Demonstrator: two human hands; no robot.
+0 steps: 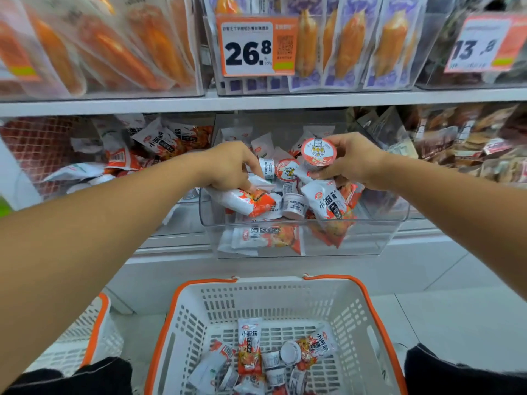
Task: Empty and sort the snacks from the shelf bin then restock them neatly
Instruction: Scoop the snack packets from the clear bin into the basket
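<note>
A clear plastic shelf bin (pixel 302 240) is pulled out from the middle shelf and holds mixed snacks: white-and-orange packets and small round cups. My left hand (pixel 228 163) reaches into the bin and grips a white-and-orange packet (pixel 248 201). My right hand (pixel 350 159) holds a small cup with an orange tiger lid (pixel 318 151) above the bin, and a white packet (pixel 328 203) hangs beneath that hand. Below stands a white basket with an orange rim (pixel 199 315), with several packets and cups lying in it.
A second white-and-orange basket (pixel 91 323) sits at the lower left. Neighbouring bins hold more packets to the left (pixel 159 141) and brown snacks to the right (pixel 470 143). The upper shelf carries orange snack bags and price tags (pixel 256 47). Pale floor lies at the lower right.
</note>
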